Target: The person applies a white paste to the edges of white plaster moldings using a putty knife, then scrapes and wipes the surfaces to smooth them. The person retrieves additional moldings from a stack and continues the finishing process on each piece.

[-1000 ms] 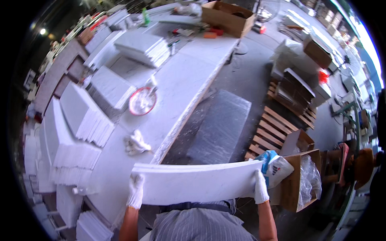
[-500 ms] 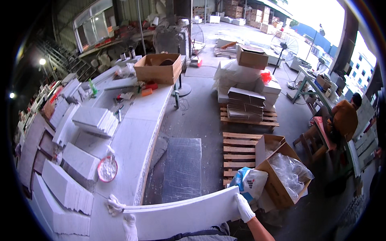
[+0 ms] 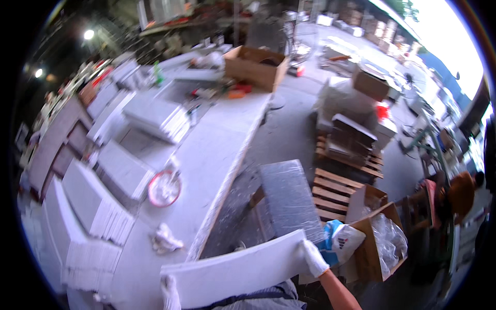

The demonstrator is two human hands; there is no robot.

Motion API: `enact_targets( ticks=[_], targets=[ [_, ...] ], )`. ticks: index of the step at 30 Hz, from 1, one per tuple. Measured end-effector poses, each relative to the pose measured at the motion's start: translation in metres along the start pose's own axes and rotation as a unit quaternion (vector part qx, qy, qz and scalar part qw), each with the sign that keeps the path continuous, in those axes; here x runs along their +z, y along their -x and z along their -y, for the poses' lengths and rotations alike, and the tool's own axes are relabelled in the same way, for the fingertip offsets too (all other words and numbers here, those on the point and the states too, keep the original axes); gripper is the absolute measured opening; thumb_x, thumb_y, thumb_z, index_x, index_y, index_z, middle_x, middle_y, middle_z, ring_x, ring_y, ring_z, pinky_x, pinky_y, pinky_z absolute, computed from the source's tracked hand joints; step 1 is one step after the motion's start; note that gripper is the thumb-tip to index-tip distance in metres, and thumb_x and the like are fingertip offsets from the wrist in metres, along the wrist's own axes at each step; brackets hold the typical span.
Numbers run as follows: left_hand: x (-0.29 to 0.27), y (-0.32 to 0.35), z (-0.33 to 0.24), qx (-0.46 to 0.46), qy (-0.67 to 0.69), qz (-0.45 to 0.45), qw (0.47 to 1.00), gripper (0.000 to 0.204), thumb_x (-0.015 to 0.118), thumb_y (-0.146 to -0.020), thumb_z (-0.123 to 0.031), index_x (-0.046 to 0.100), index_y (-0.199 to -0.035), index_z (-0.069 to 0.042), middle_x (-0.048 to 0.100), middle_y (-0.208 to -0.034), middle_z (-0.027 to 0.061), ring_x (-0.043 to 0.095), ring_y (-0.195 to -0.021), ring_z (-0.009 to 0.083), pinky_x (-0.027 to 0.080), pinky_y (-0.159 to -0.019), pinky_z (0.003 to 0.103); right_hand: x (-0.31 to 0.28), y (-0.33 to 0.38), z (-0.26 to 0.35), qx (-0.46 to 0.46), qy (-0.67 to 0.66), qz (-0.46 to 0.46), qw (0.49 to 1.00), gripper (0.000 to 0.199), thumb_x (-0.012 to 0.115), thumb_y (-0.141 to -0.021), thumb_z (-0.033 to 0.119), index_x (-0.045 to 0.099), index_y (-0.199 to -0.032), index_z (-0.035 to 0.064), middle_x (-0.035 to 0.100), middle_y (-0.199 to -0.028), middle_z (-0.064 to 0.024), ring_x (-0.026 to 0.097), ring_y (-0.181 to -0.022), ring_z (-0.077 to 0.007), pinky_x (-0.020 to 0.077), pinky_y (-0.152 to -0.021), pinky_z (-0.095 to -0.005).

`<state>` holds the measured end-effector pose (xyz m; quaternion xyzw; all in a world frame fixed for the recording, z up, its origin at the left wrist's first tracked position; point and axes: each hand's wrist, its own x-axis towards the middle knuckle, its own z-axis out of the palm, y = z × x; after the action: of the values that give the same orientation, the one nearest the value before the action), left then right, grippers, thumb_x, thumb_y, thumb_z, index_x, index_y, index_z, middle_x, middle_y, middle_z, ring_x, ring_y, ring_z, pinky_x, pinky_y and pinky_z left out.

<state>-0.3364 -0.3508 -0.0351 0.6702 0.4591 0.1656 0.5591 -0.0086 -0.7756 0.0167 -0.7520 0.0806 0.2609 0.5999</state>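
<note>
In front of my body, a long white slab [image 3: 237, 271] is held level between my two hands, both in white knit gloves. My left hand [image 3: 170, 292] grips its left end, with fingers over the upper edge. At the opposite end my right hand [image 3: 313, 259] is closed on the edge, the bare forearm reaching up from below. The slab's left end overlaps the near part of a white worktable [image 3: 206, 150] in view; whether they touch is unclear. A crumpled white cloth or glove [image 3: 166, 239] lies on the table just beyond my left hand.
Slab stacks [image 3: 98, 199] and a red-rimmed bowl of white paste [image 3: 151, 192] stand on the table. Beyond my right hand are a film-wrapped block [image 3: 289, 191], a blue-white bag [image 3: 345, 240], an open carton [image 3: 368, 230] and a pallet [image 3: 323, 194]. A person [image 3: 461, 196] sits far right.
My view has swung left and tilted, so the table and cartons appear shifted right. The slab stays in both hands; the cloth now lies farther from its left end.
</note>
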Motion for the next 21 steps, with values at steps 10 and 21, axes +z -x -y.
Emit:
enact_targets(
  ticks=[10, 21],
  targets=[
    [-0.017, -0.058, -0.140, -0.023, 0.104, 0.006, 0.994, 0.052, 0.068, -0.093, -0.038, 0.054, -0.123, 0.001, 0.063, -0.113, 0.0077, 0.058, -0.101, 0.0152, 0.048, -0.089, 0.032, 0.067, -0.045, 0.046, 0.020, -0.091, 0.031, 0.995, 0.067, 0.053, -0.098, 0.054, 0.043, -0.146, 0.0084, 0.051, -0.140, -0.0026, 0.046, -0.126, -0.0181, 0.0348, -0.109, -0.0338],
    [-0.059, -0.056, -0.127, -0.117, 0.042, -0.091, 0.988, 0.045, 0.067, -0.093, -0.025, 0.053, -0.127, 0.002, 0.064, -0.114, 0.0085, 0.061, -0.101, 0.0167, 0.050, -0.086, 0.033, 0.147, -0.103, 0.130, 0.019, 0.001, 0.185, 0.983, 0.080, 0.034, -0.098, 0.067, 0.033, -0.151, 0.0084, 0.042, -0.148, -0.0075, 0.038, -0.135, -0.0212, 0.0275, -0.115, -0.0348]
  ],
)
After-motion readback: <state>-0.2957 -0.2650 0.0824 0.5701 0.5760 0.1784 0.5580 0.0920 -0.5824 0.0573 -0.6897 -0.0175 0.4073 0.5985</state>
